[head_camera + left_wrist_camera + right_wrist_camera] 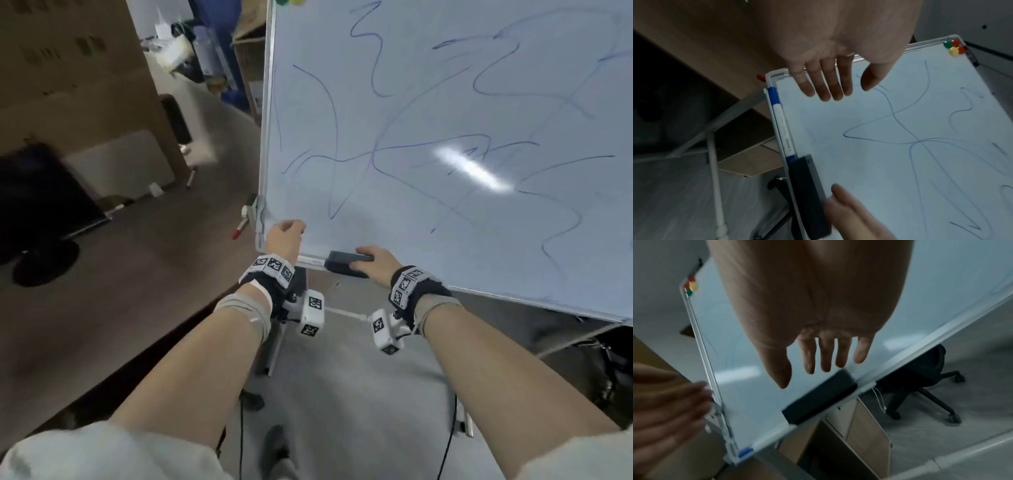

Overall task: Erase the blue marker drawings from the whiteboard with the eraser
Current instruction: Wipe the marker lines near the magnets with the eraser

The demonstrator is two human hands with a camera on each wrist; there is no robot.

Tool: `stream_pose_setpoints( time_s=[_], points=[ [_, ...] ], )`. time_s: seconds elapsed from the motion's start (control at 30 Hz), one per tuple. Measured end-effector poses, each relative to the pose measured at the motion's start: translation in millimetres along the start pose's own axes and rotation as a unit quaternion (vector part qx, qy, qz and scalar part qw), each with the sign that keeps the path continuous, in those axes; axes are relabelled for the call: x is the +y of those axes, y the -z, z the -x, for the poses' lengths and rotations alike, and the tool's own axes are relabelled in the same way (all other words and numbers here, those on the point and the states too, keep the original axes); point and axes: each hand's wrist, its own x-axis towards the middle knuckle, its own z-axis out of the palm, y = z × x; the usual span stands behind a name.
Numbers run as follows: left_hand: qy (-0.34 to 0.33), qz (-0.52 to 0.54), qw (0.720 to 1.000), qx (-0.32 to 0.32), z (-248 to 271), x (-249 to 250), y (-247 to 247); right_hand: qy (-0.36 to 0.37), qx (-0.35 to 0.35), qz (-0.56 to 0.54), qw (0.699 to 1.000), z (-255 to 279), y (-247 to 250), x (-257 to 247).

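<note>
The whiteboard (445, 113) stands tilted on its stand and carries several blue marker scribbles (330, 102) across its face. A dark eraser (342, 263) lies in the tray along the bottom edge, beside a blue-capped marker (781, 123). My right hand (376, 265) lies over the eraser's right end; in the right wrist view its fingers (825, 356) are straight just above the eraser (818, 400), the thumb apart. With straight fingers, my left hand (286, 234) is at the board's lower left corner (828, 86).
Coloured magnets (953, 47) sit in the board's top left corner. A wooden desk (120, 260) and a dark chair (37, 212) stand to the left. A red-tipped marker (239, 230) hangs by the frame. A black office chair (920, 386) and a cabinet (865, 426) stand behind the board.
</note>
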Motion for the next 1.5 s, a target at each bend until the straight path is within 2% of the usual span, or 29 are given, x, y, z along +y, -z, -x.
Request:
stream_pose_setpoints(
  time_s=[0.07, 0.13, 0.23, 0.33, 0.43, 0.5, 0.6, 0.7, 0.87, 1.0, 1.13, 1.23, 1.3, 1.4, 1.5],
  points=[
    [-0.032, -0.047, 0.997, 0.048, -18.2, 3.4, 10.2, -0.01, 0.026, 0.096, 0.995, -14.0, -12.0, 4.0],
    [-0.047, -0.063, 0.993, 0.085, -42.5, 8.7, 23.7, -0.055, 0.031, 0.174, 0.983, -23.7, -20.5, 2.3],
    [-0.061, -0.17, 0.972, 0.151, -78.3, 21.5, 32.8, -0.09, 0.008, 0.252, 0.964, -37.5, -19.2, -14.1],
    [-0.064, -0.209, 0.961, 0.166, -101.9, 37.4, 32.6, -0.085, 0.004, 0.274, 0.958, -46.2, -12.6, -30.2],
    [-0.069, -0.182, 0.971, 0.137, -119.4, 58.2, 31.5, -0.013, 0.07, 0.171, 0.983, -47.6, 4.3, -55.7],
    [-0.059, -0.151, 0.982, 0.098, -129.0, 73.2, 32.6, 0.041, 0.118, 0.141, 0.982, -48.9, 19.1, -83.9],
    [-0.052, -0.073, 0.995, 0.033, -134.3, 102.4, 37.1, 0.121, 0.176, 0.208, 0.955, -55.5, 40.6, -134.9],
    [-0.063, -0.015, 0.997, -0.03, -138.9, 136.5, 43.9, 0.178, 0.247, 0.242, 0.921, -61.3, 61.9, -179.8],
    [-0.108, 0.021, 0.991, -0.071, -160.3, 183.1, 46.9, 0.256, 0.332, 0.267, 0.867, -70.9, 90.2, -240.2],
    [-0.117, 0.046, 0.989, -0.072, -170.7, 212.0, 48.6, 0.289, 0.354, 0.284, 0.843, -93.3, 110.9, -269.9],
    [-0.106, 0.055, 0.989, -0.093, -199.7, 230.9, 36.7, 0.296, 0.384, 0.253, 0.837, -117.5, 140.2, -289.7],
    [-0.144, 0.021, 0.984, -0.101, -235.0, 247.5, 18.0, 0.319, 0.411, 0.22, 0.825, -135.6, 170.5, -301.9],
    [-0.149, 0.025, 0.984, -0.099, -214.0, 272.1, 13.4, 0.34, 0.392, 0.231, 0.823, -147.3, 185.6, -308.5],
    [-0.144, 0.01, 0.986, -0.085, -230.9, 277.3, 1.4, 0.383, 0.344, 0.256, 0.818, -167.7, 187.5, -308.4],
    [-0.052, 0.097, 0.991, -0.077, -232.5, 268.9, -0.4, 0.413, 0.305, 0.242, 0.824, -187.1, 169.2, -303.2]
  ],
)
